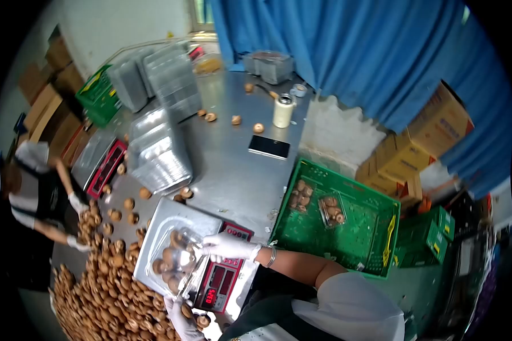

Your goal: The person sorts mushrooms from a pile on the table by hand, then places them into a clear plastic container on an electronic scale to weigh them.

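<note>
A clear plastic punnet [182, 258] of brown shiitake mushrooms rests on the metal pan [158, 224] of a red-and-white weighing scale [219, 281], whose red digits are lit. My right hand [227, 248], in a white glove, grips the punnet's right side with its fingers closed at the edge. At the punnet's near corner, my gloved left hand [179, 318] has its fingers closed on the rim, partly hidden. Beside that hand lie a couple of loose mushrooms [202, 321]. A large heap of mushrooms [114, 295] spreads left of the scale.
Stacked clear trays [160, 150] stand behind the scale. A green crate [330, 250] at right holds filled punnets [331, 209]. A phone [269, 147] and cream bottle [283, 111] sit on the metal table [227, 176]. Across the heap, a co-worker's gloved hands [78, 243] touch mushrooms.
</note>
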Demonstrator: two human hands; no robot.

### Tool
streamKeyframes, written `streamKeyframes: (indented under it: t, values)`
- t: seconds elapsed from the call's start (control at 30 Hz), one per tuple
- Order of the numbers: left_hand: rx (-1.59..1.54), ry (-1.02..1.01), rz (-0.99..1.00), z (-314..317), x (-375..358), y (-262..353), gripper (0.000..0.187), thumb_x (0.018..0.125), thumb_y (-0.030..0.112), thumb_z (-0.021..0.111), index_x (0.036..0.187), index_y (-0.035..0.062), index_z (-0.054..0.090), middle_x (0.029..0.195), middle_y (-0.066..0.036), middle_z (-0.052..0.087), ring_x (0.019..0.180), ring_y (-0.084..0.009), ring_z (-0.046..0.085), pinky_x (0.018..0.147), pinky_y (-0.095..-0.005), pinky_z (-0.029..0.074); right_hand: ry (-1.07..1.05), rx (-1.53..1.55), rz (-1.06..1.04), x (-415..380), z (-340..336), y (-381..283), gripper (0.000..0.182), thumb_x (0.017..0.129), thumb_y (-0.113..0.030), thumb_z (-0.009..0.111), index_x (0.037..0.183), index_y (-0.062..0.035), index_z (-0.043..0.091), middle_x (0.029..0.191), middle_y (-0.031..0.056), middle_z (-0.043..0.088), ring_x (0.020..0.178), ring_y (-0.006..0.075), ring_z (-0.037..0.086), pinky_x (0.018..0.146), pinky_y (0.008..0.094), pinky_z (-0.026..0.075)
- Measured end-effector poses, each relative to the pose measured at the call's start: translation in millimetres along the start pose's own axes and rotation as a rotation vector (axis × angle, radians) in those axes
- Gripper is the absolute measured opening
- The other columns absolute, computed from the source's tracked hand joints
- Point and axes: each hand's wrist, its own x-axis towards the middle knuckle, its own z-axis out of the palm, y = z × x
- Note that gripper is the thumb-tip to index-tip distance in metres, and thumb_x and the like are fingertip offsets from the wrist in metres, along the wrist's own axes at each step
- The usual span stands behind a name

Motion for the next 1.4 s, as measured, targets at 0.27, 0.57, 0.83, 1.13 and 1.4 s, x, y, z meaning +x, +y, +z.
streamKeyframes:
  t: [0.27,0.57,0.83,1.13,1.4]
  values:
    - [0.283,-0.180,0.035,83,-7,3,0.015,0.089,-0.003,0.053,0.095,0.0090,0.047,0.085,-0.008,0.061,0.063,-0.0109,0.055,0.058,-0.0228,0.045,0.193,0.318,-0.412,-49,-55,17,0.012,0.098,-0.011,0.054,0.091,-0.0009,0.054,0.072,0.0035,0.062,0.061,0.0081,0.060,0.053,0.0227,0.049]
    - [0.524,-0.777,-0.261,186,-3,-39,0.035,0.094,0.001,0.058,0.129,0.0031,0.051,0.108,-0.007,0.067,0.071,-0.0070,0.058,0.063,-0.0200,0.047,1.041,-0.064,-0.217,-254,-175,60,0.019,0.090,-0.010,0.062,0.105,-0.0003,0.058,0.136,0.0138,0.055,0.089,0.0151,0.065,0.075,0.0293,0.055]
    - [0.601,-0.745,-0.385,196,10,-56,0.027,0.098,0.004,0.054,0.125,0.0016,0.056,0.100,-0.007,0.067,0.069,-0.0088,0.059,0.064,-0.0201,0.047,1.467,-0.913,0.435,-356,-260,212,0.010,0.085,-0.012,0.060,0.093,-0.0073,0.056,0.103,0.0180,0.064,0.086,0.0412,0.062,0.072,0.0469,0.052]
    - [0.608,-0.716,-0.345,194,10,-51,0.027,0.098,0.005,0.053,0.124,0.0008,0.057,0.099,-0.007,0.068,0.070,-0.0081,0.059,0.066,-0.0205,0.048,1.486,-0.564,0.650,-318,-302,347,0.023,0.089,-0.024,0.062,0.108,-0.0105,0.059,0.106,0.0169,0.066,0.092,0.0404,0.063,0.079,0.0484,0.051]
    - [0.442,-0.513,-0.172,135,-2,-18,0.031,0.100,0.014,0.054,0.129,0.0028,0.056,0.105,-0.006,0.068,0.076,-0.0065,0.058,0.073,-0.0205,0.048,1.146,-0.811,-0.089,-158,-288,193,0.019,0.090,-0.019,0.061,0.104,-0.0073,0.066,0.099,0.0133,0.068,0.089,0.0328,0.065,0.078,0.0395,0.052]
